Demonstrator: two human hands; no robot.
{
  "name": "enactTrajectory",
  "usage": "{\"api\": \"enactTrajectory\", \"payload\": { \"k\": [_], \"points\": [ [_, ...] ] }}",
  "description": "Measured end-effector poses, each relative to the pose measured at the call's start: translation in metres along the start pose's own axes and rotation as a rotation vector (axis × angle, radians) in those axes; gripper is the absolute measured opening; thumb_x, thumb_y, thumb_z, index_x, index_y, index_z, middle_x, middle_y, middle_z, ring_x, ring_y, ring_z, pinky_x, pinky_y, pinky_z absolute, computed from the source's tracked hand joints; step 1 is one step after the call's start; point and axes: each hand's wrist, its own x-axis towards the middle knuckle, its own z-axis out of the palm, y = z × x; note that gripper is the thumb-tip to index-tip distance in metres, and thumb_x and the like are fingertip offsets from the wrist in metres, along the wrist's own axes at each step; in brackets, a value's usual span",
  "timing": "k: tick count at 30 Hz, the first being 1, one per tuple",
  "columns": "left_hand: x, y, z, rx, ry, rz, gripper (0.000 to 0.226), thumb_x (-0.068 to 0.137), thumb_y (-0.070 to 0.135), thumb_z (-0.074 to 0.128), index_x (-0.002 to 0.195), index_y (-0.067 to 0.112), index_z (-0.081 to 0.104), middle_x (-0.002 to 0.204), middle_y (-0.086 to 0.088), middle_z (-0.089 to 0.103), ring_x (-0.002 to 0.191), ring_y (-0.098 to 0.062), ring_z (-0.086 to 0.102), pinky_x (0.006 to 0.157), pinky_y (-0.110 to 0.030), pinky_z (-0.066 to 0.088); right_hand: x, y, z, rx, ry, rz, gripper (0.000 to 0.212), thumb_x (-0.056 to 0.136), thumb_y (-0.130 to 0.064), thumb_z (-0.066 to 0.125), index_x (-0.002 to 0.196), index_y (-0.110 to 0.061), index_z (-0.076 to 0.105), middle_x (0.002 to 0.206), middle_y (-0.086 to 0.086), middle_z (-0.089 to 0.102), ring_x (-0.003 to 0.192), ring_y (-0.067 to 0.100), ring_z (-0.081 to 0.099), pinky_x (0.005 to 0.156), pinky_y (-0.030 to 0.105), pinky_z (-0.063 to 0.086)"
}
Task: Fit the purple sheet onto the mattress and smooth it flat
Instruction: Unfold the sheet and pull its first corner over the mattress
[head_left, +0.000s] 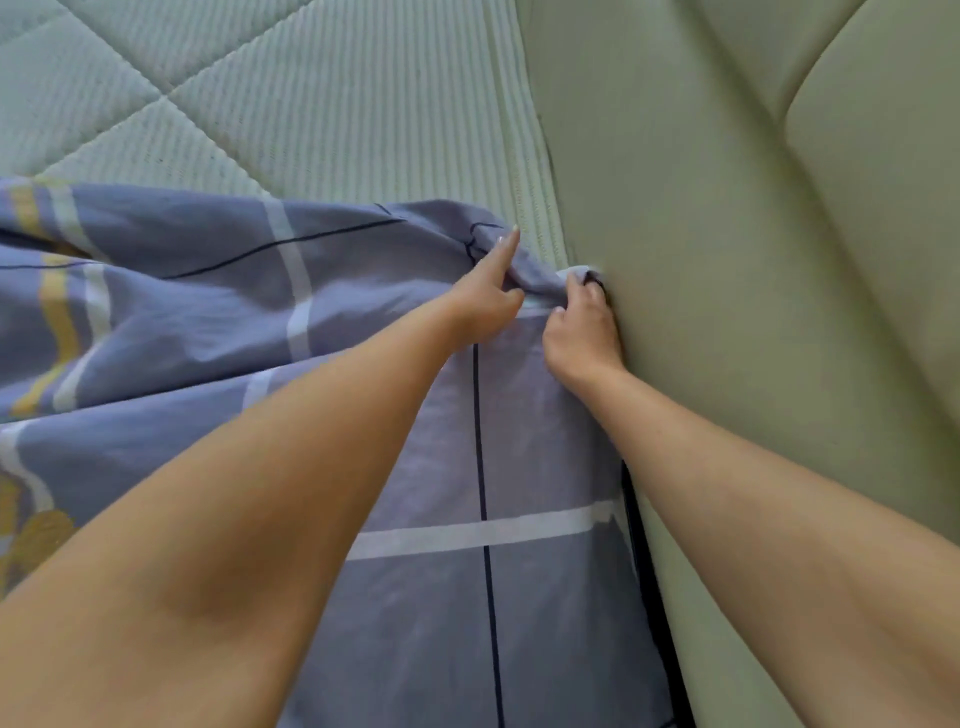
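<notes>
The purple sheet (197, 322), checked with white, dark and yellow lines, covers the near part of the pale quilted mattress (291, 104) and lies rumpled on the left. My right hand (582, 332) grips the sheet's edge where the mattress meets the padded headboard. Just to its left, my left hand (488, 306) pinches a fold of the sheet between thumb and curled fingers, with the index finger stretched out along the cloth. The far half of the mattress is bare.
A cream padded headboard (753, 260) stands along the right side, tight against the mattress edge. A dark gap (649, 571) runs between the sheet's edge and the headboard lower down.
</notes>
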Motion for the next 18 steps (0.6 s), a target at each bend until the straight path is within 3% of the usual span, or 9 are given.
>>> {"api": "enactTrajectory", "payload": {
  "k": [1, 2, 4, 5, 8, 10, 13, 18],
  "points": [
    [0.003, -0.006, 0.005, -0.008, 0.008, 0.009, 0.071, 0.094, 0.009, 0.041, 0.153, 0.028, 0.005, 0.141, -0.019, 0.047, 0.095, -0.026, 0.062, 0.051, -0.007, 0.042, 0.003, 0.004, 0.005, -0.003, -0.013, -0.014, 0.057, 0.093, -0.003, 0.036, 0.149, -0.007, 0.025, 0.154, 0.015, 0.026, 0.142, 0.029, 0.025, 0.114, 0.031, 0.021],
    [0.007, -0.013, 0.01, 0.004, 0.02, 0.025, 0.071, 0.093, 0.009, 0.043, 0.153, 0.025, 0.008, 0.145, -0.019, 0.042, 0.112, -0.029, 0.058, 0.067, -0.008, 0.048, 0.007, 0.008, 0.01, 0.0, -0.03, -0.021, 0.065, 0.091, -0.001, 0.036, 0.152, -0.012, 0.016, 0.157, 0.013, 0.021, 0.144, 0.027, 0.021, 0.116, 0.032, 0.02],
    [0.012, -0.028, 0.015, 0.108, 0.048, 0.053, 0.069, 0.091, 0.014, 0.048, 0.152, 0.023, 0.018, 0.153, -0.012, 0.031, 0.138, -0.026, 0.036, 0.107, -0.028, 0.039, 0.013, 0.012, 0.019, -0.002, -0.084, -0.033, 0.078, 0.088, 0.0, 0.037, 0.154, -0.023, 0.002, 0.158, 0.012, 0.017, 0.145, 0.027, 0.02, 0.118, 0.035, 0.021],
    [0.013, -0.036, 0.017, 0.194, 0.07, 0.057, 0.066, 0.089, 0.019, 0.051, 0.15, 0.025, 0.025, 0.152, -0.007, 0.031, 0.139, -0.023, 0.032, 0.112, -0.036, 0.033, 0.015, 0.015, 0.022, -0.008, -0.121, -0.029, 0.082, 0.087, -0.001, 0.038, 0.153, -0.029, -0.002, 0.158, 0.012, 0.018, 0.144, 0.028, 0.023, 0.117, 0.037, 0.023],
    [0.009, -0.061, 0.024, 0.395, 0.155, 0.003, 0.054, 0.085, 0.031, 0.056, 0.137, 0.033, 0.042, 0.137, -0.003, 0.038, 0.131, -0.023, 0.036, 0.108, -0.036, 0.032, 0.017, 0.022, 0.024, -0.072, -0.227, 0.005, 0.082, 0.089, -0.004, 0.039, 0.153, -0.032, -0.004, 0.156, 0.014, 0.023, 0.138, 0.032, 0.034, 0.113, 0.035, 0.03],
    [0.003, -0.072, 0.03, 0.405, 0.148, -0.028, 0.052, 0.085, 0.032, 0.056, 0.135, 0.032, 0.044, 0.136, -0.003, 0.037, 0.131, -0.023, 0.034, 0.109, -0.036, 0.027, 0.011, 0.022, 0.019, -0.102, -0.201, -0.018, 0.076, 0.09, -0.003, 0.037, 0.154, -0.028, 0.004, 0.157, 0.013, 0.022, 0.14, 0.031, 0.032, 0.113, 0.032, 0.027],
    [-0.013, -0.076, 0.034, 0.403, 0.115, -0.013, 0.061, 0.084, 0.031, 0.057, 0.142, 0.033, 0.037, 0.149, 0.0, 0.031, 0.143, -0.021, 0.02, 0.119, -0.043, 0.012, -0.008, 0.013, 0.012, -0.093, -0.144, -0.035, 0.07, 0.091, -0.002, 0.036, 0.153, -0.025, 0.015, 0.155, 0.012, 0.028, 0.139, 0.029, 0.033, 0.111, 0.032, 0.028],
    [-0.075, -0.084, 0.011, 0.336, 0.124, -0.078, 0.07, 0.085, 0.03, 0.059, 0.147, 0.035, 0.028, 0.159, -0.002, 0.013, 0.148, -0.021, 0.006, 0.118, -0.04, 0.013, -0.065, -0.008, 0.015, -0.246, -0.177, -0.063, 0.062, 0.09, -0.012, 0.045, 0.149, -0.022, 0.028, 0.147, 0.009, 0.037, 0.133, 0.03, 0.038, 0.106, 0.043, 0.035]
  ]
}}
